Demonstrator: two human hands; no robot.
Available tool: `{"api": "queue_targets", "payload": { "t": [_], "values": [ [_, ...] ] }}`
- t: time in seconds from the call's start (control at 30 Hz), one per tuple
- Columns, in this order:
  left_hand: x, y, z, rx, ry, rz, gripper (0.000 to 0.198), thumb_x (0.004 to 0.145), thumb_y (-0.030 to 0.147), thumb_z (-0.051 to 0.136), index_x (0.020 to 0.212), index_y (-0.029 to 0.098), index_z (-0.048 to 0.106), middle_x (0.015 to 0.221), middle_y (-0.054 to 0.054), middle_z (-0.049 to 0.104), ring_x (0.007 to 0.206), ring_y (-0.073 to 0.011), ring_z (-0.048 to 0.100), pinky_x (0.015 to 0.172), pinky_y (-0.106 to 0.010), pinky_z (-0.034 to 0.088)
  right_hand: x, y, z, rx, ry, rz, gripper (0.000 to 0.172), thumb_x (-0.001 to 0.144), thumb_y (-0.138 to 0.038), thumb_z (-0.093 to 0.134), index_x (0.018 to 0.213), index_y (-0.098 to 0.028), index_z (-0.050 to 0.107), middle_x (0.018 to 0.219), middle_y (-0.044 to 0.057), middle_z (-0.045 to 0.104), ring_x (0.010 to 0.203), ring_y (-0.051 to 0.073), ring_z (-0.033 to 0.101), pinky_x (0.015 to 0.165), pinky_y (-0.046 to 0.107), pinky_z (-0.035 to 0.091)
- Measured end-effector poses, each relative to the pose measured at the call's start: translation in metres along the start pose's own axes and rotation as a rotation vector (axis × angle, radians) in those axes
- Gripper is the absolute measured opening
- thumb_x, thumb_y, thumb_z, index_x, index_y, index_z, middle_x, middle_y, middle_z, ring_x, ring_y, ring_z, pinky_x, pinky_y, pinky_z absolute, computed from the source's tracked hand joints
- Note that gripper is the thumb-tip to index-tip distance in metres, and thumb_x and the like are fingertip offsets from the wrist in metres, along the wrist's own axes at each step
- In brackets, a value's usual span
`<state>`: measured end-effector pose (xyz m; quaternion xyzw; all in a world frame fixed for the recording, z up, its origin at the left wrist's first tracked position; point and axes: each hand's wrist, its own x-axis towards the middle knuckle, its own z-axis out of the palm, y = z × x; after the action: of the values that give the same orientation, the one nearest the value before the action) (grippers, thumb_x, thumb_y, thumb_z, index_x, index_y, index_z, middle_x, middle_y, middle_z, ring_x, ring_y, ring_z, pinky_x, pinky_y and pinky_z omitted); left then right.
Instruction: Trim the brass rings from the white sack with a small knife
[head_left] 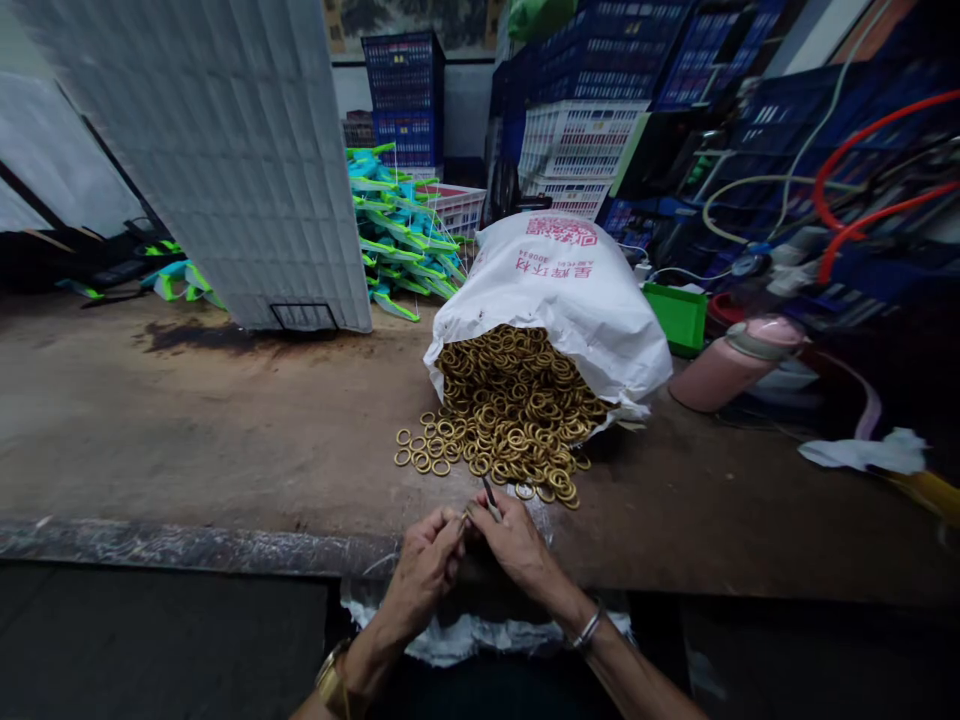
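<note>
A white sack (577,295) lies on its side on the brown worktable (187,440), spilling a heap of brass-coloured rings (510,410) toward me. At the table's near edge my left hand (429,565) is closed in a pinch on something small I cannot make out. It meets my right hand (514,540), which is closed on a thin metal tool (489,495) that points up toward the rings. The two hands touch at the fingertips, just in front of the nearest loose rings (424,455).
A tall grey-white panel (240,160) stands at the back left, with a stack of teal and green parts (397,235) behind it. Blue and white crates (577,130) fill the back. A green box (679,315), a pink bottle (731,365) and red hoses (862,215) lie at the right.
</note>
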<state>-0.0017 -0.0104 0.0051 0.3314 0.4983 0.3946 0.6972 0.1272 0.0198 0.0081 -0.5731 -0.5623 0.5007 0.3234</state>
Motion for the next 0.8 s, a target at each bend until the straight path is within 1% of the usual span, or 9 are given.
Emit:
{"api": "queue_targets", "payload": {
  "t": [0.17, 0.3, 0.47, 0.57, 0.63, 0.67, 0.73, 0.8],
  "values": [
    [-0.002, 0.001, -0.001, -0.012, -0.097, -0.059, 0.033, 0.074, 0.049, 0.054, 0.075, 0.017, 0.049, 0.051, 0.008, 0.041, 0.036, -0.0021, 0.027, 0.034, -0.014, 0.017, -0.003, -0.002, -0.001, -0.050, -0.017, -0.028, 0.017, 0.074, -0.027, 0.042, 0.062, -0.018, 0.049, 0.056, -0.004, 0.049, 0.056, 0.010, 0.045, 0.056, 0.021, 0.035],
    [-0.004, 0.003, -0.003, -0.010, -0.133, -0.085, 0.035, 0.072, 0.050, 0.055, 0.078, 0.016, 0.050, 0.053, 0.007, 0.044, 0.035, -0.0019, 0.029, 0.034, -0.014, 0.019, -0.005, -0.002, -0.002, -0.094, -0.042, -0.079, 0.019, 0.077, -0.026, 0.041, 0.062, -0.018, 0.049, 0.056, -0.003, 0.051, 0.056, 0.010, 0.046, 0.055, 0.020, 0.035],
    [-0.003, -0.003, -0.007, 0.063, -0.169, -0.062, 0.036, 0.074, 0.052, 0.052, 0.068, 0.017, 0.047, 0.043, 0.008, 0.041, 0.032, -0.0025, 0.026, 0.032, -0.015, 0.017, -0.007, 0.000, -0.003, -0.206, -0.089, -0.147, 0.020, 0.079, -0.026, 0.039, 0.064, -0.018, 0.049, 0.057, -0.003, 0.051, 0.054, 0.010, 0.045, 0.053, 0.021, 0.032],
    [-0.003, -0.006, -0.009, 0.063, -0.134, -0.020, 0.034, 0.074, 0.051, 0.052, 0.070, 0.017, 0.049, 0.045, 0.008, 0.042, 0.032, -0.0030, 0.028, 0.032, -0.016, 0.020, -0.006, 0.005, -0.005, -0.307, -0.030, -0.147, 0.020, 0.080, -0.024, 0.037, 0.065, -0.019, 0.049, 0.059, -0.002, 0.052, 0.056, 0.011, 0.046, 0.053, 0.021, 0.031],
    [-0.003, -0.006, -0.008, 0.079, -0.101, 0.007, 0.035, 0.074, 0.051, 0.052, 0.070, 0.017, 0.050, 0.044, 0.008, 0.041, 0.033, -0.0034, 0.028, 0.033, -0.016, 0.020, -0.007, 0.010, -0.006, -0.421, 0.029, -0.147, 0.015, 0.078, -0.019, 0.038, 0.072, -0.019, 0.052, 0.062, -0.001, 0.054, 0.059, 0.012, 0.048, 0.055, 0.022, 0.031],
    [-0.003, -0.004, -0.007, 0.090, -0.086, 0.015, 0.036, 0.074, 0.052, 0.052, 0.069, 0.017, 0.050, 0.043, 0.008, 0.041, 0.033, -0.0035, 0.028, 0.033, -0.016, 0.020, -0.007, 0.013, -0.007, -0.487, 0.038, -0.148, 0.015, 0.076, -0.017, 0.038, 0.077, -0.019, 0.053, 0.064, -0.001, 0.056, 0.060, 0.012, 0.050, 0.056, 0.022, 0.030],
    [-0.004, -0.001, -0.005, 0.091, -0.053, 0.025, 0.037, 0.071, 0.053, 0.054, 0.068, 0.017, 0.048, 0.046, 0.007, 0.043, 0.034, -0.0032, 0.029, 0.034, -0.016, 0.019, -0.010, 0.017, -0.008, -0.608, 0.007, -0.162, 0.022, 0.071, -0.012, 0.040, 0.085, -0.020, 0.055, 0.067, 0.000, 0.059, 0.061, 0.013, 0.051, 0.056, 0.023, 0.029],
    [-0.005, 0.003, -0.002, 0.062, -0.027, 0.032, 0.038, 0.067, 0.054, 0.058, 0.069, 0.018, 0.046, 0.053, 0.006, 0.047, 0.037, -0.0027, 0.030, 0.036, -0.016, 0.019, -0.013, 0.018, -0.008, -0.707, -0.049, -0.178, 0.027, 0.068, -0.009, 0.041, 0.087, -0.021, 0.056, 0.069, 0.000, 0.061, 0.062, 0.014, 0.052, 0.056, 0.023, 0.028]
  ]
}}
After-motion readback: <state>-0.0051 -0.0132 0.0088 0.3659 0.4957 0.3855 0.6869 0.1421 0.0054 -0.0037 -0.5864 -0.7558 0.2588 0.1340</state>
